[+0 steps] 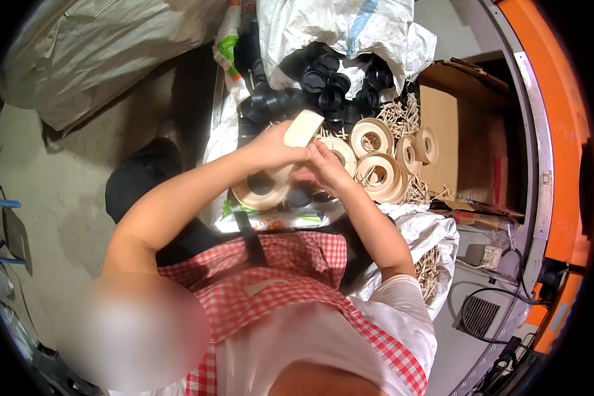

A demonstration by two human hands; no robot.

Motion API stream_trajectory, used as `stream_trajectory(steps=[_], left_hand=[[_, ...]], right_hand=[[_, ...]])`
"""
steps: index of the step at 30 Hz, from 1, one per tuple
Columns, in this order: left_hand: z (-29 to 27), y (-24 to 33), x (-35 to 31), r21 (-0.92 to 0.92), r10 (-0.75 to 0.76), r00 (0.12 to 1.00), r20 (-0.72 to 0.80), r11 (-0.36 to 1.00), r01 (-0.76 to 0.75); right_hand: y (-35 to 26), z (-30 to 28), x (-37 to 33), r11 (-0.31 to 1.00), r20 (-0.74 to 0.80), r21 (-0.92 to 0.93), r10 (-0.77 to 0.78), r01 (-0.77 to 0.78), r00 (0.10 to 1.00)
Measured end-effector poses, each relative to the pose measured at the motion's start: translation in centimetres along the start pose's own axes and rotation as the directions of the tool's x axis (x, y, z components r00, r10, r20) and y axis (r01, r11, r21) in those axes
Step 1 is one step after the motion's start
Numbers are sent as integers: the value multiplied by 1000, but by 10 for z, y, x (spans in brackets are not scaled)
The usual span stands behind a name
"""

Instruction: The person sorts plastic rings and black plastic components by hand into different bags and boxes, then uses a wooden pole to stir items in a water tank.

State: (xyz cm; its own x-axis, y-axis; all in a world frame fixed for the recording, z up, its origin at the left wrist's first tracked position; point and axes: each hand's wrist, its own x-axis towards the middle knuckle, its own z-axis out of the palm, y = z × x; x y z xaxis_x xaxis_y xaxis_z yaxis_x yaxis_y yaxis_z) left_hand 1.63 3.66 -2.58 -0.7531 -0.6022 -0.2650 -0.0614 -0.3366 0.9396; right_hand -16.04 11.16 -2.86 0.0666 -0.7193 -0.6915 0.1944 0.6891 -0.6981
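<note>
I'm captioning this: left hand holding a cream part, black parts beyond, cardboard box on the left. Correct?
The side is wrong: the head view shows the cardboard box on the right. The left hand does hold a cream part, black parts beyond.

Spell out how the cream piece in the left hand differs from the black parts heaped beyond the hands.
Colour: the cream piece is pale, while the black parts are dark.
Place: the cream piece is held in the left hand; the black parts lie in a heap.
Number: the cream piece is single, whereas the black parts are many.
Fingers partly hide the cream piece, so its full shape can't be compared.
</note>
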Motion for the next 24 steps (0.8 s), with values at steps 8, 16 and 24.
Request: stream_trajectory(steps=[8, 16, 24], left_hand=[[-10, 7, 5, -142, -331, 939, 92, 929, 341], [0, 7, -1, -206, -85, 992, 93, 973, 102], [5, -19, 10, 65, 33, 999, -22, 997, -31]], right_hand=[[32, -1, 1, -57, 490, -727, -741, 684, 459], [21, 6, 1, 963, -114, -109, -258, 246, 959], [14, 14, -10, 915, -121, -332, -284, 231, 951]])
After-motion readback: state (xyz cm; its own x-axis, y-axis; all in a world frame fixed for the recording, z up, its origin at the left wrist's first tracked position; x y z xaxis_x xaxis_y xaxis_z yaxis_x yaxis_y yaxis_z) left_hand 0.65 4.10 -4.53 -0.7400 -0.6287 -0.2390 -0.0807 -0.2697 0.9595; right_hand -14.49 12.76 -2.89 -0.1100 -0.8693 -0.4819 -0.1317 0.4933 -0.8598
